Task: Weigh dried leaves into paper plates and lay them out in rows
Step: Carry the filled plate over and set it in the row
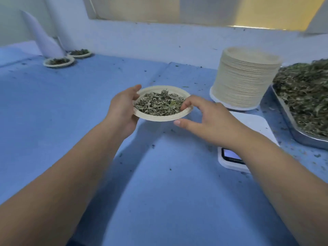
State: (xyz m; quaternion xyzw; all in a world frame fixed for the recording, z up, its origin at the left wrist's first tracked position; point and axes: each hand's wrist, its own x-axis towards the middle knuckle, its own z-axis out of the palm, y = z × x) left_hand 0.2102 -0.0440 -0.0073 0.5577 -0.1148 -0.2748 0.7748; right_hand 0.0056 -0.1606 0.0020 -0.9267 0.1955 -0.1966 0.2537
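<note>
Blue cloth covers the counter (71, 107) from the pale wall at the top of the frame to the bottom edge, and it is flecked with leaf crumbs. At the centre of the frame we hold a paper plate (159, 118) heaped with dried leaves (158, 105); judging by the shadow beneath, it hangs just above the cloth. Our left hand (122, 110) grips the left rim, thumb on top and palm under. Our right hand (209, 121) pinches the right rim, fingers curled over the edge and touching the leaves, thumb below it. Right of centre the white scale (253, 123) lies bare, partly hidden by our right forearm, with the stack of empty plates (245, 80) behind it and the metal tray (292, 132) of loose leaves at the right edge. Two filled plates (58, 62) sit at the upper left

The main risk, as we judge it, is losing leaves that appear already weighed. The plate is shallow and the flakes are light, so a tilt or a quick swing toward the upper left could slide some over the rim. Our right fingers rest in the pile and could drag pieces out as they let go. A thin rim may also buckle if one hand carries the plate alone. Set down too close, the plate could knock the two already laid out and spoil the row
</note>
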